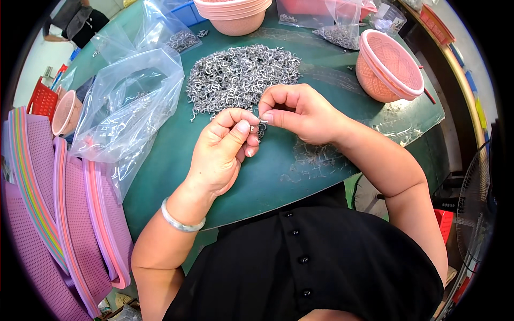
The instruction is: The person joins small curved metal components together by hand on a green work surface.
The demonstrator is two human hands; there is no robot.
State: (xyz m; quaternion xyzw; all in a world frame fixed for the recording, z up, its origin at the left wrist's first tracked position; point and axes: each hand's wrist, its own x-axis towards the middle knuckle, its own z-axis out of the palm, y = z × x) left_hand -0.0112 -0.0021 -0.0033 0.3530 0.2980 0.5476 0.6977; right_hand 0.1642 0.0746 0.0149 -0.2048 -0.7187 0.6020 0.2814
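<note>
A dark green tabletop point(278, 171) is carrying the work, with stacked purple and pink perforated trays point(69, 224) leaning at its left edge and a large clear plastic bag point(128, 101) lying open beside them. Pink mesh baskets point(388, 67) are sitting at the far and right sides; whether they are holding anything cannot be told. A big heap of small metal hooks point(241, 75) is lying in the middle of the tabletop, just beyond the hands, and it is looking like most of the work is waiting there. A thin scatter of pieces point(316, 158) is lying nearer the person, possibly the handled share. The left hand point(222, 152) and right hand point(300, 112) are meeting above the tabletop, their fingers closed in a pinch on one small metal piece point(261, 122) between them
</note>
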